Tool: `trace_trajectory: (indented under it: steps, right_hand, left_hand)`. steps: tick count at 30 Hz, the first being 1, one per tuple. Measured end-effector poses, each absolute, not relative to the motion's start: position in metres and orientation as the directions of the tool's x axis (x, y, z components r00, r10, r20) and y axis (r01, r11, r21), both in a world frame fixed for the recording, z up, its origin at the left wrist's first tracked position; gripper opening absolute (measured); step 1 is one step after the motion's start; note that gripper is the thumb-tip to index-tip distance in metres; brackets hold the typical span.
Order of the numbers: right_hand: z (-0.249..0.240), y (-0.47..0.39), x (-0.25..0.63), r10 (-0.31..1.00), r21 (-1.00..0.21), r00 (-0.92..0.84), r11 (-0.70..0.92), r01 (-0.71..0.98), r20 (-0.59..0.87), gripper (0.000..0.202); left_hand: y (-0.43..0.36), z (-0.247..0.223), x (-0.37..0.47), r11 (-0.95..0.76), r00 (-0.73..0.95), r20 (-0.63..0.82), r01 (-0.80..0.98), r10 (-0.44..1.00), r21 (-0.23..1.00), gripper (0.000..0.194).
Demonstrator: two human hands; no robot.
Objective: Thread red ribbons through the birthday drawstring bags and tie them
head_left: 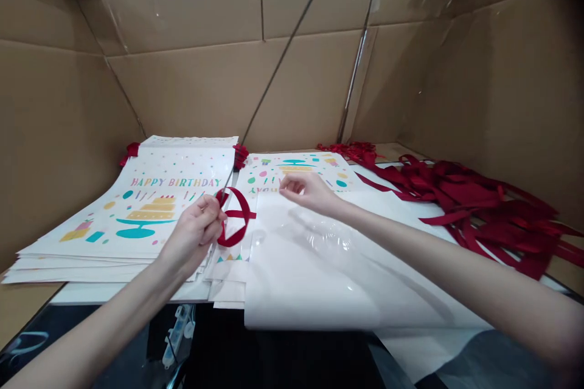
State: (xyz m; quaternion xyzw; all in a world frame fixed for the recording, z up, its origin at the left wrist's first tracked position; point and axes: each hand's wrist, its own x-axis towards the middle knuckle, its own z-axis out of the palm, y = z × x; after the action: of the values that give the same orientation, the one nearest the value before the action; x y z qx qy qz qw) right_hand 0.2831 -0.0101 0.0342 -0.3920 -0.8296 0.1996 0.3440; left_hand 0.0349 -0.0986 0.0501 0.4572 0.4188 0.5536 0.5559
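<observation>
A loop of red ribbon (247,209) hangs from the closed fingers of my left hand (196,228), above the gap between two stacks of printed sheets. Beneath and behind that hand lies a stack of white "Happy Birthday" sheets (104,219) with a cake print. My right hand (310,191) is raised over a glossy white sheet (301,292), thumb and fingers pinched together. Whatever is between those fingertips, if anything, is too small to make out. Past the right hand, a second printed pile (260,177) shows its cake print upside down, partly covered by the glossy sheet.
Loose red ribbons (474,200) heap at the right, with finer red strands (353,151) behind. Cardboard walls (196,85) enclose the table. A thin dark line (292,39) slants from the top toward my left hand. A power strip (177,334) hangs below the table edge.
</observation>
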Motion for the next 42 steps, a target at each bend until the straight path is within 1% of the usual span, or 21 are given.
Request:
trace_trajectory:
  steps: [3,5,7,10,13,16,20,22,24,26,28,30,31,33,34,35,38,40,42]
  right_hand:
    - [0.051,-0.05,0.256,0.745,-0.738,-0.521,0.612,0.286,0.416,0.011]
    - [0.053,-0.067,0.246,0.729,-0.786,-0.559,0.583,0.204,0.395,0.013]
    - [0.05,-0.074,0.24,0.743,-0.819,-0.554,0.546,0.177,0.375,0.014]
    - [0.039,-0.07,0.232,0.81,-0.864,-0.461,0.478,0.16,0.363,0.019]
    - [0.029,-0.062,0.223,0.853,-0.911,-0.389,0.405,0.075,0.348,0.021]
    - [0.024,-0.058,0.215,0.874,-0.94,-0.363,0.34,-0.014,0.322,0.025]
    - [0.023,-0.055,0.208,0.889,-0.942,-0.321,0.335,-0.033,0.327,0.028]
    - [0.024,-0.053,0.208,0.887,-0.937,-0.317,0.349,-0.013,0.335,0.029]
    - [0.026,-0.049,0.211,0.886,-0.939,-0.332,0.344,0.003,0.324,0.029]
    - [0.03,-0.044,0.216,0.887,-0.945,-0.351,0.327,0.021,0.299,0.028]
    - [0.036,-0.039,0.222,0.887,-0.952,-0.376,0.304,0.042,0.267,0.026]
    - [0.043,-0.034,0.227,0.88,-0.957,-0.412,0.285,0.063,0.235,0.026]
    - [0.046,-0.033,0.229,0.873,-0.958,-0.435,0.277,0.071,0.22,0.026]
    - [0.05,-0.031,0.229,0.852,-0.958,-0.483,0.275,0.083,0.203,0.026]
    - [0.052,-0.03,0.228,0.838,-0.957,-0.507,0.279,0.082,0.201,0.026]
    - [0.054,-0.031,0.226,0.823,-0.955,-0.53,0.287,0.077,0.204,0.026]
    - [0.057,-0.032,0.223,0.788,-0.951,-0.576,0.302,0.057,0.216,0.028]
    - [0.057,-0.031,0.223,0.782,-0.951,-0.587,0.302,0.06,0.211,0.028]
    - [0.054,-0.029,0.226,0.786,-0.953,-0.587,0.294,0.08,0.193,0.026]
  left_hand:
    - [-0.093,0.041,0.052,-0.014,0.063,0.034,-0.294,0.997,0.956,0.03]
    - [-0.089,0.036,0.059,0.009,0.061,0.011,-0.319,0.998,0.948,0.034]
    - [-0.087,0.032,0.065,0.027,0.05,-0.011,-0.339,0.999,0.94,0.038]
    - [-0.086,0.025,0.073,0.026,0.039,-0.012,-0.38,0.999,0.925,0.041]
    - [-0.085,0.019,0.08,0.025,0.043,-0.009,-0.398,0.999,0.917,0.043]
    - [-0.083,0.013,0.084,0.02,0.041,-0.004,-0.385,0.999,0.923,0.044]
    - [-0.081,0.007,0.086,0.001,0.013,0.004,-0.381,1.0,0.925,0.046]
    - [-0.08,0.005,0.085,-0.021,0.006,0.025,-0.349,1.0,0.937,0.045]
    - [-0.08,0.007,0.08,-0.071,0.019,0.078,-0.265,0.997,0.962,0.041]
    - [-0.079,0.012,0.073,-0.15,0.041,0.157,-0.133,0.987,0.98,0.037]
    - [-0.076,0.019,0.062,-0.258,0.044,0.256,0.031,0.966,0.966,0.029]
    - [-0.071,0.027,0.053,-0.373,0.063,0.368,0.219,0.928,0.902,0.017]
    - [-0.068,0.03,0.05,-0.425,0.099,0.416,0.311,0.904,0.85,0.018]
    - [-0.059,0.035,0.046,-0.523,0.211,0.482,0.45,0.85,0.724,0.036]
    - [-0.055,0.036,0.047,-0.568,0.268,0.505,0.487,0.821,0.664,0.041]
    - [-0.05,0.036,0.047,-0.61,0.319,0.524,0.507,0.789,0.609,0.04]
    - [-0.034,0.036,0.047,-0.716,0.426,0.59,0.539,0.686,0.443,0.021]
    - [-0.022,0.035,0.041,-0.747,0.45,0.649,0.598,0.613,0.291,0.022]
    - [-0.012,0.035,0.027,-0.715,0.452,0.712,0.692,0.538,0.101,0.025]
